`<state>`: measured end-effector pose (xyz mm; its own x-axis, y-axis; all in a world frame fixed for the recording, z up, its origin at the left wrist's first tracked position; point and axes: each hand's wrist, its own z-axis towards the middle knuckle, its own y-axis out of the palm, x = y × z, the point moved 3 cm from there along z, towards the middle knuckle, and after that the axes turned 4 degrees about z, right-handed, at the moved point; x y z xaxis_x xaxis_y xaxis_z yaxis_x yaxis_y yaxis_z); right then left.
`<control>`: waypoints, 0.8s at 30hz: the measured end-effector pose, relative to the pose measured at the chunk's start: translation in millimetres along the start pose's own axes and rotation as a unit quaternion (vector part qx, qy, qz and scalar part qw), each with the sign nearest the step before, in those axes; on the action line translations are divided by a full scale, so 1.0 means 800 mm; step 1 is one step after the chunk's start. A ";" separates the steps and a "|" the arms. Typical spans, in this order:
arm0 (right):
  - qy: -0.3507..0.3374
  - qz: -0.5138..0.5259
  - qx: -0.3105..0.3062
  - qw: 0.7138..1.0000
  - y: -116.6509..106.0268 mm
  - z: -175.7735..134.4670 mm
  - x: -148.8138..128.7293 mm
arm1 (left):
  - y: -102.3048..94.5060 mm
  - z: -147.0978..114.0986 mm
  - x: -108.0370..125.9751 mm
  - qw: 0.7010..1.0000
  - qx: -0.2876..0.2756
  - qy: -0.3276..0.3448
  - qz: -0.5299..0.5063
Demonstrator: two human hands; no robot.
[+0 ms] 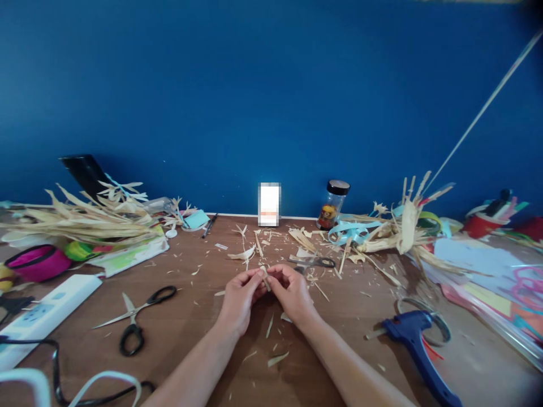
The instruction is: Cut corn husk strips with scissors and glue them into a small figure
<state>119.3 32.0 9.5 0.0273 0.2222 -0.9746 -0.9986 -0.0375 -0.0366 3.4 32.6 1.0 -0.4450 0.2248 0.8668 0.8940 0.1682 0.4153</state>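
My left hand [240,298] and my right hand [292,290] meet over the middle of the brown table [186,362]. Between their fingertips is a small pale strip of dried corn husk [265,278], pinched from both sides. The fingers cover much of it. Just beyond my right hand lies a pair of dark-handled scissors [326,262], partly hidden by husk scraps. Husk scraps [278,359] are scattered around and below both hands. Left of my left hand, another pair of scissors [134,312] with black handles lies spread apart.
A blue glue gun [418,339] lies at right near a roll of tape [443,330]. Husk bundles [85,217] are piled at left, with more husks [407,226] at right. A jar [332,206] stands by the wall. A white power strip [51,311] and cables occupy the left front.
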 end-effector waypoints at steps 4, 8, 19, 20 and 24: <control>-0.021 -0.034 0.023 0.999 -0.001 -0.002 0.002 | -0.003 0.003 -0.005 1.000 -0.011 0.000 0.005; -0.054 -0.105 0.030 0.993 -0.002 -0.003 0.000 | -0.005 0.004 -0.008 1.000 -0.014 0.004 0.013; -0.046 -0.115 0.026 0.992 0.001 -0.006 -0.004 | -0.006 0.004 -0.007 0.998 -0.002 0.020 0.063; -0.038 -0.100 0.026 0.994 0.002 -0.006 -0.004 | -0.006 0.004 -0.007 0.998 -0.001 0.023 0.066; -0.030 -0.081 0.028 0.996 0.002 -0.005 -0.005 | -0.007 0.004 -0.008 0.997 0.000 0.027 0.069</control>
<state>118.1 27.3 12.1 0.1864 0.2780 -0.9423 -0.9825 0.0578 -0.1773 1.2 33.4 -7.4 -0.3147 0.1944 0.9291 0.9464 0.1395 0.2914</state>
